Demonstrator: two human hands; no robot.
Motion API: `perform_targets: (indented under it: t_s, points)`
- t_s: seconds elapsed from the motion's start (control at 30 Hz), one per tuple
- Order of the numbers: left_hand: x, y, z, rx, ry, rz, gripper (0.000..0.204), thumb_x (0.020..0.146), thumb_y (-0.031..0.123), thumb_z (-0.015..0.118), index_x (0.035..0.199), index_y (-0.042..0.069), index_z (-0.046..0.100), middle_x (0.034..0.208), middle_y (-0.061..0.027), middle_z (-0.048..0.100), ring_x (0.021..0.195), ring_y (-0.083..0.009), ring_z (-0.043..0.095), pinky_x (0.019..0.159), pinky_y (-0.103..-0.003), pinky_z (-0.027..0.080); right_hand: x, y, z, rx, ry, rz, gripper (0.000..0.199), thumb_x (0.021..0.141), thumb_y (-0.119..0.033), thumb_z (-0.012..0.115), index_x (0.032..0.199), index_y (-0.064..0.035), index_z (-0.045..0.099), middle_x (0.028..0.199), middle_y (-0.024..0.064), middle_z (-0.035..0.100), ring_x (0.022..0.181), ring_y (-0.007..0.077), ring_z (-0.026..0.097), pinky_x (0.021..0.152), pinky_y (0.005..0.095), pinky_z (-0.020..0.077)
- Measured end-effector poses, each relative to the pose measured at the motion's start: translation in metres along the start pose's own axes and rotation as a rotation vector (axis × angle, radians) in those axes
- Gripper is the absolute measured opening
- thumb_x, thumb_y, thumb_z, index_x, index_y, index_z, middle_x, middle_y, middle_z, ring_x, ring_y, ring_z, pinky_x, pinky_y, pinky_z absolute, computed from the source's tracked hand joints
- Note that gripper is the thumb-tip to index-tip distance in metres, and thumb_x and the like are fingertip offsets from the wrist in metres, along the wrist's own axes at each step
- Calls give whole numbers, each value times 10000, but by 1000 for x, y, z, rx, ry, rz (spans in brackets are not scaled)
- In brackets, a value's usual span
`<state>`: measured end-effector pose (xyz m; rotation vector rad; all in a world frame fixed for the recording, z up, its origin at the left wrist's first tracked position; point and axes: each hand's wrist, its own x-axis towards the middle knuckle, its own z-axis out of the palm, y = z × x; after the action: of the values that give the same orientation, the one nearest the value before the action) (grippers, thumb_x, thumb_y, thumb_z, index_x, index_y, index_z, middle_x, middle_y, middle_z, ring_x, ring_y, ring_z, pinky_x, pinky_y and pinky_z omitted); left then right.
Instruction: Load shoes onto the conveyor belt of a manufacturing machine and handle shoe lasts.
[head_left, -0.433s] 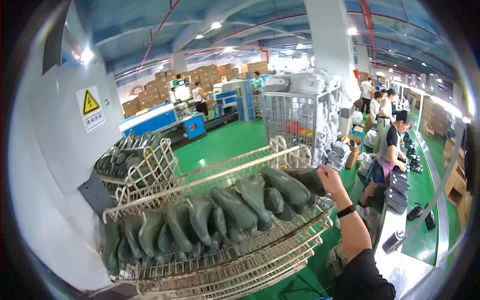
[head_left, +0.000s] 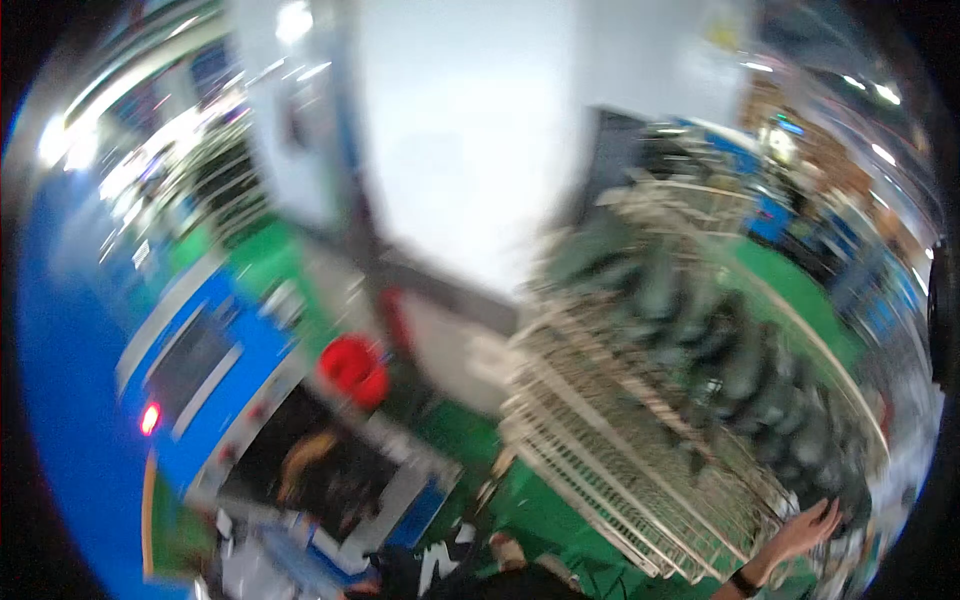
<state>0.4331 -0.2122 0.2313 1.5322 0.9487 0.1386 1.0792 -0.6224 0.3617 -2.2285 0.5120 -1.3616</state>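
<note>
The picture is smeared by motion. My right hand [head_left: 808, 530] comes up from the lower right edge with a dark band on its wrist. Its fingers are spread against the near end of a tiered wire rack [head_left: 620, 470]. Several dark green moulded pieces [head_left: 740, 370] lie in a row on the rack's top tier, the nearest ones just above my fingertips. I see nothing held in the hand. My left hand is out of the picture.
A blue and white machine [head_left: 230, 370] with a dark opening and a small red light stands at the lower left. A red round object [head_left: 352, 368] sits beside it. A white wall [head_left: 470, 130] fills the top middle, and green floor [head_left: 540, 520] shows below the rack.
The view has swung sharply left and down, so the rack now sits at the right and the blue machine has come into sight. My right hand stays at the rack's end.
</note>
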Motion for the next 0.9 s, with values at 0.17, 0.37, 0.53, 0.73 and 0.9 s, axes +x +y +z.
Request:
perform_targets:
  t_s: [0.17,0.37,0.53,0.73,0.9]
  points:
    - [-148,11,-7,-882,836,-262,240,719,0,718,948,11,647,1187,-178,671,1164,-222,603,1017,-354,438,-131,-136,-15,412,-338,-505,392,1064,-298,469,1359,-63,576,1404,137,562,1189,313,612,942,410,550]
    - [-183,-110,5,-21,1252,-439,291,745,223,825,847,0,668,1271,-209,599,1228,-333,550,1021,-418,452,-290,-286,-61,809,-1449,-366,342,1053,-226,506,1326,-40,599,1267,138,656,1088,264,668,889,367,565]
    - [-167,-222,21,367,1498,-713,301,695,335,827,837,96,710,1018,-150,600,1049,-367,567,921,-482,452,-397,-385,-217,1179,-1750,-891,223,1000,-56,528,1148,64,642,1168,150,677,1052,226,658,922,352,524]
    - [-159,-208,3,570,1666,-793,352,652,281,841,882,77,670,1021,-154,576,1046,-384,539,911,-499,433,-513,-464,-394,1801,-1305,-1491,335,883,-12,584,1199,99,592,1373,282,530,1253,437,539,1059,477,436]
    - [-176,-143,-86,325,1454,-556,249,796,210,741,935,18,667,950,-163,655,948,-373,622,839,-434,499,-600,-477,-434,1565,-749,-1552,464,975,-303,512,1292,34,549,1422,266,511,1326,429,474,1107,543,300]
